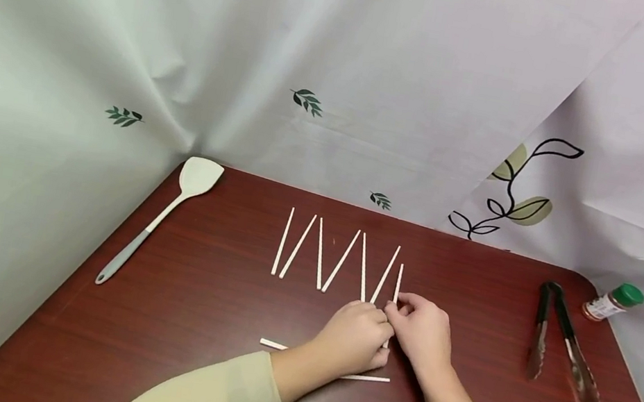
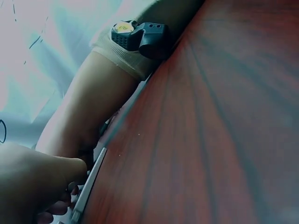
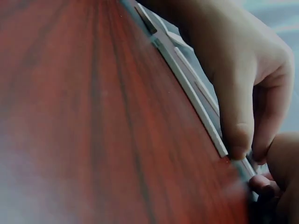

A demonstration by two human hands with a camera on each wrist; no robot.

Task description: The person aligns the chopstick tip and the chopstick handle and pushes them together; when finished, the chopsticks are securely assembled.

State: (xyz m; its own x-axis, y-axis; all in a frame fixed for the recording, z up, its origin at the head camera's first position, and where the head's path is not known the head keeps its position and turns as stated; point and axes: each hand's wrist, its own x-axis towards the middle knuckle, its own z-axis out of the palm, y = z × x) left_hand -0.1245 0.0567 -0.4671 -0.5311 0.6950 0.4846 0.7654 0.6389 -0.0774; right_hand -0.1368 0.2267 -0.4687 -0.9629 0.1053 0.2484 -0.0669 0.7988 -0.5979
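A slim white stick (image 1: 398,283) lies at the right end of a zigzag row of similar sticks (image 1: 341,260) on the table. My right hand (image 1: 420,329) pinches its middle between thumb and fingers. My left hand (image 1: 353,338) is right beside it, fingers curled at the stick's lower part, which the hands partly hide. In the right wrist view, the left hand's thumb (image 3: 239,126) points down close over the tabletop. Nearer the body, two more white sticks (image 1: 366,379) lie crosswise, partly covered by the left forearm.
A white spatula (image 1: 199,178) with a grey handle lies at the left edge of the dark red table (image 1: 201,322). Black-handled metal tongs (image 1: 572,353) lie at the right. Beyond them is a green-capped spice jar (image 1: 612,302). Patterned cloth (image 1: 337,147) hangs behind the table.
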